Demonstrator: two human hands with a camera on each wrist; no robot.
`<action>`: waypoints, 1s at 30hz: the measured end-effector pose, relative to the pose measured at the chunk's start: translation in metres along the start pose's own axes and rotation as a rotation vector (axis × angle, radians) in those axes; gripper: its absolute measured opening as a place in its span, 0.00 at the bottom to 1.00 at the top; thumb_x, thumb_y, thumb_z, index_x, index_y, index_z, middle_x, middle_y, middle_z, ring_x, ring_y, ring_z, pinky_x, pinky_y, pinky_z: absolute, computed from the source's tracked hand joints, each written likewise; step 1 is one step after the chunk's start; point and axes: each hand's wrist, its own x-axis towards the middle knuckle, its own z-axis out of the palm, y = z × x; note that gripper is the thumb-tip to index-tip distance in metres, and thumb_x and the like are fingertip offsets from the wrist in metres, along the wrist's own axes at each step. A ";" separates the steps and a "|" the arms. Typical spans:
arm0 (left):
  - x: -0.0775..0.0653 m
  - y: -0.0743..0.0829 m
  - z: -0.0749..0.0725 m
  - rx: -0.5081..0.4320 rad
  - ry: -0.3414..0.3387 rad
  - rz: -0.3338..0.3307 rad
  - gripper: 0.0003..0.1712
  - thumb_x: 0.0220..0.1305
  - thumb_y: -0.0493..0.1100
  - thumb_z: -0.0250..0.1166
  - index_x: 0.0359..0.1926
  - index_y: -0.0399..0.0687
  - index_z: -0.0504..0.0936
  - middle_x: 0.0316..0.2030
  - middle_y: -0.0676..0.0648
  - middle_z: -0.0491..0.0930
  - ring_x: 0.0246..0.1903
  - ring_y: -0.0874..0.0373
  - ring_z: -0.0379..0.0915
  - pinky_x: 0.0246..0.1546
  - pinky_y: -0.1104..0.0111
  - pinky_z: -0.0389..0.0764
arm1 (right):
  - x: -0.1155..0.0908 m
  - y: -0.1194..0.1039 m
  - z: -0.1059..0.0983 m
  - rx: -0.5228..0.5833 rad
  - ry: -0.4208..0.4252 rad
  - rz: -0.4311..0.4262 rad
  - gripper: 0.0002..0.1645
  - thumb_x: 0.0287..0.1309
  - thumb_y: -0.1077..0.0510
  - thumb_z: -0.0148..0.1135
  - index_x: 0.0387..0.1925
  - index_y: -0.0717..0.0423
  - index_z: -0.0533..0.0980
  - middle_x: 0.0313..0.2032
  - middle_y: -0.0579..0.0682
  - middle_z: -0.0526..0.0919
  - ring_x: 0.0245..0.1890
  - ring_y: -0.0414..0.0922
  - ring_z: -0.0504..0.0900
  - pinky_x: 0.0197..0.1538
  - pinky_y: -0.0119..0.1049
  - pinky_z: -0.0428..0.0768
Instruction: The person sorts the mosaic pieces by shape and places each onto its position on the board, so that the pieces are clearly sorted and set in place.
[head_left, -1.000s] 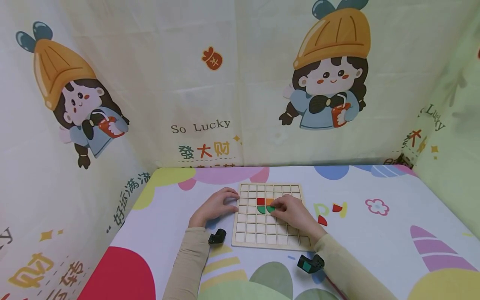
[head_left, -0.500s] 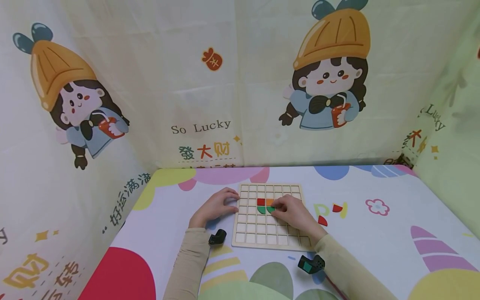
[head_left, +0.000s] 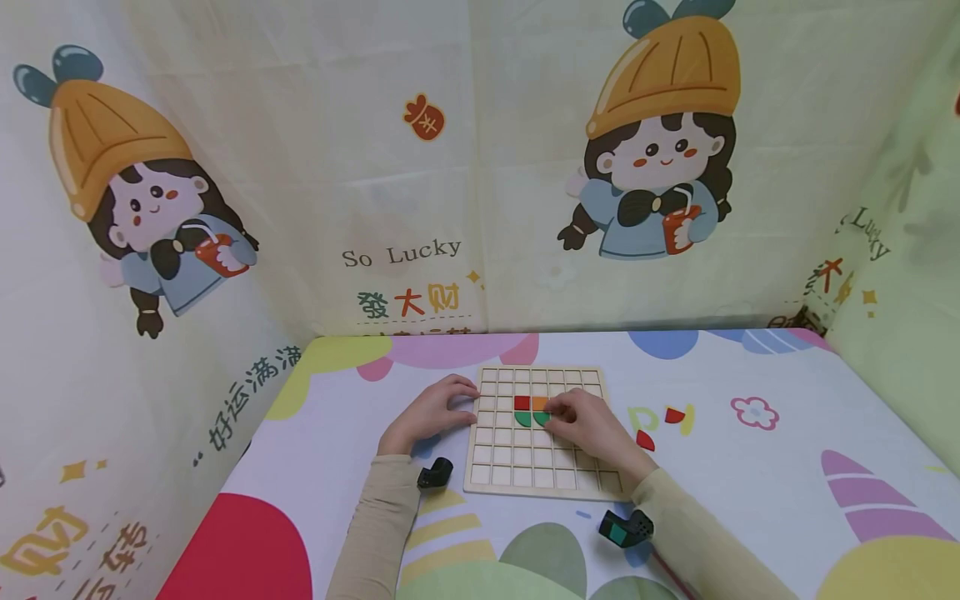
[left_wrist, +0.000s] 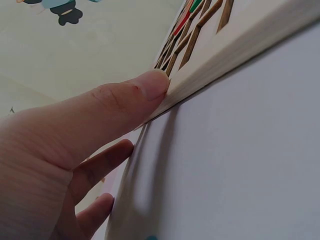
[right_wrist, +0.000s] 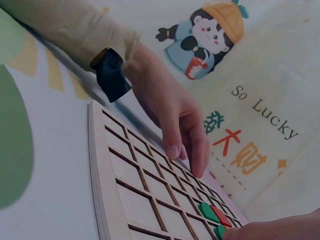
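A wooden grid board (head_left: 502, 477) lies on the table. Set in its cells are a red square tile (head_left: 522, 403), an orange tile (head_left: 538, 403) and two green quarter-circle tiles, one of them the left green tile (head_left: 522, 419). My right hand (head_left: 588, 423) is over the board, its thumb and curled index finger at the right green tile (head_left: 539, 418) and the orange one. In the right wrist view that thumb (right_wrist: 242, 233) meets the green tile. My left hand (head_left: 431, 411) rests against the board's left edge, thumb (left_wrist: 150, 85) on the rim, fingers spread loosely.
To the right of the board lie two loose red quarter-circle tiles, the farther red tile (head_left: 674, 415) and the nearer red tile (head_left: 645, 441). Black wrist cameras, such as the right camera (head_left: 626, 528), hang at both wrists. A patterned cloth wall (head_left: 517, 283) rises behind the table.
Both hands keep practically the same place, the right one shifting a hair to the right. Tiles and board stay where they were.
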 end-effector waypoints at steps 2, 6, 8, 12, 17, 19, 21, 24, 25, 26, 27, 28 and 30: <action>0.000 0.000 0.000 -0.005 0.001 -0.004 0.23 0.57 0.45 0.73 0.54 0.45 0.83 0.54 0.52 0.75 0.58 0.55 0.69 0.64 0.59 0.68 | 0.000 0.001 -0.002 0.016 0.000 0.012 0.13 0.57 0.57 0.70 0.44 0.54 0.84 0.35 0.43 0.79 0.35 0.41 0.75 0.41 0.35 0.78; 0.001 0.000 0.000 -0.011 0.002 -0.005 0.23 0.57 0.45 0.73 0.54 0.45 0.83 0.54 0.52 0.75 0.58 0.55 0.69 0.64 0.59 0.68 | -0.002 0.003 -0.006 0.037 0.011 0.035 0.15 0.58 0.56 0.70 0.47 0.54 0.83 0.39 0.44 0.81 0.37 0.41 0.76 0.43 0.37 0.79; 0.001 0.000 0.000 -0.010 0.003 -0.004 0.23 0.57 0.45 0.73 0.54 0.45 0.83 0.54 0.52 0.75 0.58 0.55 0.69 0.64 0.59 0.68 | -0.004 0.005 -0.010 0.050 0.022 0.051 0.16 0.58 0.54 0.70 0.47 0.53 0.83 0.40 0.44 0.82 0.38 0.41 0.78 0.45 0.38 0.80; 0.000 0.000 -0.001 -0.017 0.004 0.001 0.23 0.57 0.45 0.73 0.54 0.44 0.83 0.54 0.52 0.75 0.57 0.55 0.70 0.64 0.58 0.68 | -0.011 0.011 -0.020 0.054 0.046 0.080 0.16 0.59 0.51 0.68 0.48 0.52 0.82 0.43 0.45 0.83 0.41 0.42 0.80 0.48 0.42 0.81; 0.000 0.000 -0.001 -0.012 0.002 0.001 0.23 0.57 0.45 0.74 0.54 0.44 0.83 0.54 0.51 0.75 0.57 0.55 0.70 0.63 0.58 0.69 | -0.022 0.018 -0.037 0.028 0.059 0.113 0.18 0.61 0.48 0.66 0.50 0.52 0.81 0.45 0.47 0.83 0.43 0.45 0.81 0.48 0.43 0.81; 0.000 -0.001 0.000 -0.008 0.002 0.000 0.23 0.56 0.44 0.74 0.54 0.44 0.83 0.54 0.52 0.75 0.57 0.55 0.70 0.64 0.59 0.68 | -0.028 0.021 -0.045 0.020 0.066 0.127 0.20 0.61 0.48 0.66 0.51 0.53 0.81 0.46 0.49 0.83 0.43 0.46 0.81 0.46 0.41 0.82; 0.000 -0.001 0.000 -0.012 0.002 0.001 0.24 0.56 0.44 0.74 0.54 0.44 0.83 0.54 0.51 0.75 0.57 0.55 0.69 0.64 0.59 0.68 | -0.034 0.024 -0.053 0.012 0.076 0.132 0.22 0.61 0.48 0.66 0.52 0.55 0.80 0.46 0.51 0.84 0.44 0.48 0.82 0.42 0.40 0.82; 0.000 -0.001 0.000 -0.011 0.002 0.003 0.24 0.56 0.44 0.74 0.54 0.44 0.83 0.54 0.52 0.75 0.58 0.55 0.69 0.64 0.59 0.68 | -0.043 0.029 -0.065 -0.003 0.093 0.148 0.23 0.61 0.49 0.66 0.54 0.57 0.79 0.48 0.54 0.83 0.44 0.50 0.82 0.41 0.39 0.82; 0.000 0.000 0.000 -0.012 0.002 0.004 0.23 0.56 0.44 0.74 0.54 0.44 0.83 0.54 0.51 0.75 0.58 0.55 0.69 0.64 0.59 0.68 | -0.046 0.031 -0.069 -0.009 0.098 0.156 0.24 0.61 0.49 0.66 0.54 0.57 0.79 0.48 0.54 0.83 0.44 0.50 0.82 0.41 0.39 0.82; 0.000 0.000 0.000 -0.014 0.003 0.003 0.23 0.56 0.44 0.74 0.54 0.44 0.83 0.54 0.51 0.75 0.58 0.55 0.69 0.64 0.59 0.68 | -0.049 0.033 -0.073 -0.014 0.103 0.167 0.24 0.61 0.49 0.66 0.55 0.58 0.78 0.48 0.55 0.83 0.44 0.50 0.82 0.42 0.39 0.82; 0.000 0.000 -0.001 -0.013 0.004 0.003 0.23 0.56 0.44 0.74 0.54 0.44 0.83 0.54 0.52 0.75 0.58 0.55 0.69 0.64 0.59 0.68 | -0.052 0.035 -0.077 -0.023 0.107 0.178 0.24 0.61 0.49 0.66 0.55 0.58 0.78 0.49 0.55 0.83 0.45 0.51 0.82 0.44 0.41 0.82; 0.000 0.000 -0.001 -0.012 0.004 0.003 0.23 0.56 0.44 0.74 0.54 0.44 0.83 0.54 0.52 0.75 0.58 0.55 0.69 0.64 0.59 0.68 | -0.055 0.036 -0.081 -0.026 0.110 0.190 0.25 0.62 0.49 0.66 0.55 0.58 0.78 0.49 0.56 0.83 0.46 0.52 0.81 0.46 0.43 0.82; 0.000 0.000 -0.001 -0.013 0.004 0.003 0.23 0.56 0.44 0.74 0.54 0.44 0.83 0.54 0.52 0.75 0.57 0.55 0.69 0.64 0.59 0.68 | -0.062 0.042 -0.088 -0.039 0.119 0.205 0.26 0.62 0.48 0.66 0.56 0.58 0.78 0.50 0.56 0.83 0.47 0.52 0.81 0.47 0.45 0.82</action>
